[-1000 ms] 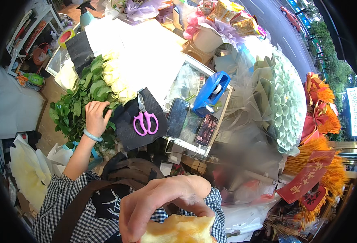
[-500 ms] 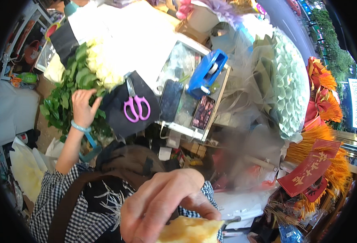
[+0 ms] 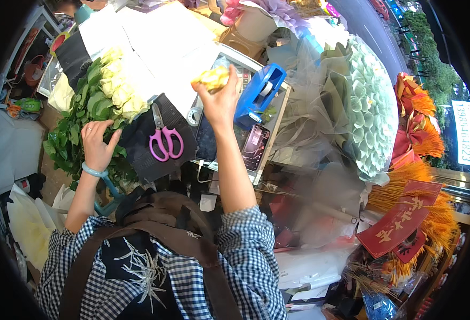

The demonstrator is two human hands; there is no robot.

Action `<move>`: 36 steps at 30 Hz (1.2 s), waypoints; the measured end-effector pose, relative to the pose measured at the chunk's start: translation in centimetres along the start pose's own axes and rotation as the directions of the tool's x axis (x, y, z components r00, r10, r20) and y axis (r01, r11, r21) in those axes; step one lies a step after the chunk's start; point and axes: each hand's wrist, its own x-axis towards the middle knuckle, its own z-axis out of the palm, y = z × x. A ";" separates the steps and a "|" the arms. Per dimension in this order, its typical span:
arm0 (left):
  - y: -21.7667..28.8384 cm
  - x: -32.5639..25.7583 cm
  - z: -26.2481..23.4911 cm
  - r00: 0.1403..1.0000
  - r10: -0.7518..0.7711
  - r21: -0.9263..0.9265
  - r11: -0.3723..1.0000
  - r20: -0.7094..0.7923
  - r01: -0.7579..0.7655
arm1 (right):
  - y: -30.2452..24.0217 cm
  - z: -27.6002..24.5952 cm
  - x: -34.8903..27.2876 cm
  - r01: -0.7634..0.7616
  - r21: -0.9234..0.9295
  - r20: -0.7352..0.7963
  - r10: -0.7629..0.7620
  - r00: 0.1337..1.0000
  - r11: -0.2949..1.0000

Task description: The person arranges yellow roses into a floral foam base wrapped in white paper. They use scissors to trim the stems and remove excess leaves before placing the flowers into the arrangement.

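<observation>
My right hand (image 3: pixel 220 101) is raised over the worktop (image 3: pixel 155 37), grip pinching a yellowish piece of food (image 3: pixel 211 79) at its fingertips. My left hand (image 3: pixel 97 145), grip spread, rests on the leafy stems of a pale rose bunch (image 3: pixel 104 98) at 10 o'clock. I judge a firm pinch is needed. Pink scissors (image 3: pixel 163 141) lie between; a blue tape dispenser (image 3: pixel 259 96) crowds at 1 o'clock.

scissors: pink-handled scissors (image 3: pixel 164 140) lying on a black corrugated sheet (image 3: pixel 157 146)
dispenser: blue plastic tape dispenser (image 3: pixel 259 95)
bouquet: large pale green wrapped bouquet (image 3: pixel 373 112), right
</observation>
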 end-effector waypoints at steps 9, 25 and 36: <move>1.0 0.2 -0.6 0.994 0.090 0.026 0.996 -0.056 -0.088 | 8.1 2.0 2.8 -0.032 -0.453 -0.112 -0.022 0.993 0.891; 1.0 1.7 0.6 1.000 0.004 0.116 0.993 0.014 -0.005 | 8.3 0.8 1.4 0.021 -0.577 -0.014 -0.035 0.999 0.817; 0.8 2.1 0.0 0.999 -0.004 -0.114 0.993 -0.048 -0.001 | 2.9 0.4 -4.6 0.227 -0.289 0.112 -0.203 0.973 0.930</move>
